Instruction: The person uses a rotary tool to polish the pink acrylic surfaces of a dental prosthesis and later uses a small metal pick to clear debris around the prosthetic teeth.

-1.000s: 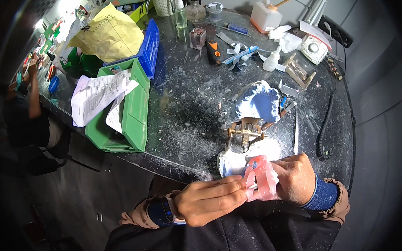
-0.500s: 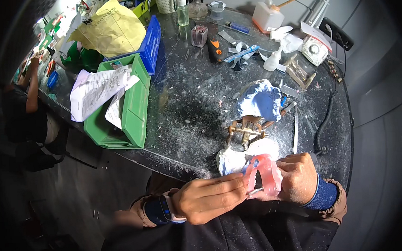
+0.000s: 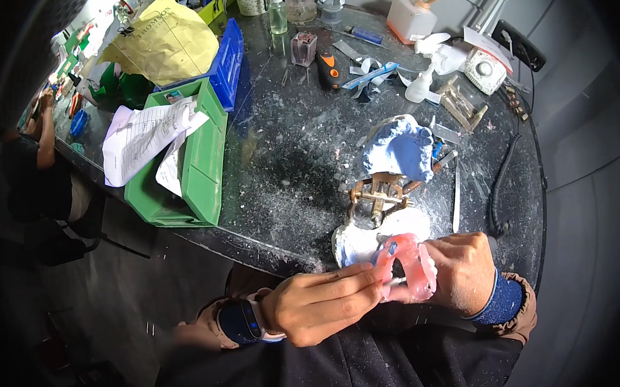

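Observation:
A pink denture base (image 3: 419, 275) with white teeth along its edge is held up over the table's front edge. My left hand (image 3: 325, 300) pinches its left side with outstretched fingers. At its right, my right hand (image 3: 462, 273) is closed like a fist around a rotary handpiece, mostly hidden by the fingers. Its thin metal bur (image 3: 397, 281) shows in the denture's horseshoe opening. Just beyond lies a brass articulator (image 3: 379, 196), opened out flat. One blue-and-white dental cast (image 3: 399, 151) is on its far end, another white cast (image 3: 354, 245) on its near end, partly behind the denture.
Left stand a green bin (image 3: 209, 174) with papers and a blue bin (image 3: 230, 65) under a yellow bag (image 3: 165, 44). Right are a metal spatula (image 3: 456, 201), a coiled cord (image 3: 506, 178) and a white dial box (image 3: 485, 72). An orange-black knife (image 3: 328, 69) lies farther back. Another person sits far left.
The denture base has tilted slightly between my hands, and the bur has shifted upward in its opening. Both hands keep their hold. The whole view has shifted a little.

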{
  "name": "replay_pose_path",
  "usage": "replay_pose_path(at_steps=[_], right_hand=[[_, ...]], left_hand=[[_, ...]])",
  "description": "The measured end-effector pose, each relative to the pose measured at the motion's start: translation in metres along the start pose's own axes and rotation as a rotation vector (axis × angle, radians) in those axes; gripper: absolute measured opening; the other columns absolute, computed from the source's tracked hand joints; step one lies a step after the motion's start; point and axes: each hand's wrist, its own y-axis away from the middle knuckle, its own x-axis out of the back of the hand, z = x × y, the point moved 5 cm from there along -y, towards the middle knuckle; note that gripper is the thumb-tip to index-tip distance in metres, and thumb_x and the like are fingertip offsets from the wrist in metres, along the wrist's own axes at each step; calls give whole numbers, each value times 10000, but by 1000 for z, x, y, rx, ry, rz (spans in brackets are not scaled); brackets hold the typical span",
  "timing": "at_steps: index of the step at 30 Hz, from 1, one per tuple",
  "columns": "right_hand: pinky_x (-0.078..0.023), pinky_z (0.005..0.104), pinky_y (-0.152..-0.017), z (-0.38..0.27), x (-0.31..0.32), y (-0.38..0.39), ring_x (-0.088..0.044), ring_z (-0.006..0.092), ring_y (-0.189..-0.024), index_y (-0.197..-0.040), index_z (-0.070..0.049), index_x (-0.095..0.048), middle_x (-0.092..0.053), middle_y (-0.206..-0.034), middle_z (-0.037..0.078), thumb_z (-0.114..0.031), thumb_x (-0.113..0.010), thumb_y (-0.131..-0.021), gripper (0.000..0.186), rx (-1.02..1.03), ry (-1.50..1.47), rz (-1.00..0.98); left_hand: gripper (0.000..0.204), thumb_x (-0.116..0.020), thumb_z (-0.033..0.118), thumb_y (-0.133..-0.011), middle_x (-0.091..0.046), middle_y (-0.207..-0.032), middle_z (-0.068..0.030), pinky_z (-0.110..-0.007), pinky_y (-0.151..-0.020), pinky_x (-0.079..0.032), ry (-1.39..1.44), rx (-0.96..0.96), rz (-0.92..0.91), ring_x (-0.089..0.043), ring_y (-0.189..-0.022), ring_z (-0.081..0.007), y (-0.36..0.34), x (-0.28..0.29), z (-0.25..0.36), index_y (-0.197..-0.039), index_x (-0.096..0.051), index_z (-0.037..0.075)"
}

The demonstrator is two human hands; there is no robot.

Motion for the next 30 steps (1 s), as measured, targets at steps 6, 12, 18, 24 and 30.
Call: replay_pose_path(at_steps=[6,12,18,24,30], right_hand=[[-435,327,-417,-1,-3,1,-576,222,-475,-718,-83,-522,-573,-586,49,-355,-719,-641,344,-49,36,-15],[-435,326,-415,-4,4,0,-580,216,-484,-717,-85,-527,-567,-565,38,-372,-710,-659,345,35,-10,10],[-428,316,-403,-7,2,-3,-560,202,-437,-657,-93,-525,-556,-535,29,-415,-694,-706,366,44,-10,-21],[-403,216,-422,2,24,-5,-568,121,-441,-789,-60,-604,-556,-524,26,-382,-821,-573,444,-30,-286,223],[-458,229,-531,14,23,-5,-616,92,-554,-958,-46,-640,-600,-579,38,-122,-743,-719,271,-104,-801,244]], left_hand=[[153,-647,-23,-690,-608,-876,-122,-328,-761,-568,-31,-55,-13,-627,-871,-262,-1,-1,0,-820,-633,-101],[190,-650,-38,-655,-612,-912,-100,-318,-736,-570,-14,-35,-25,-620,-872,-247,0,0,2,-843,-646,-66],[126,-670,-32,-670,-614,-852,-115,-318,-744,-573,-22,-37,-14,-629,-822,-241,-1,2,1,-783,-642,-81],[138,-723,-33,-639,-650,-851,-97,-278,-696,-570,179,157,291,-655,-784,-216,5,3,-6,-756,-651,-28],[182,-787,-28,-587,-648,-806,-97,-264,-646,-563,476,316,474,-660,-734,-199,6,-6,-8,-680,-633,-1]])
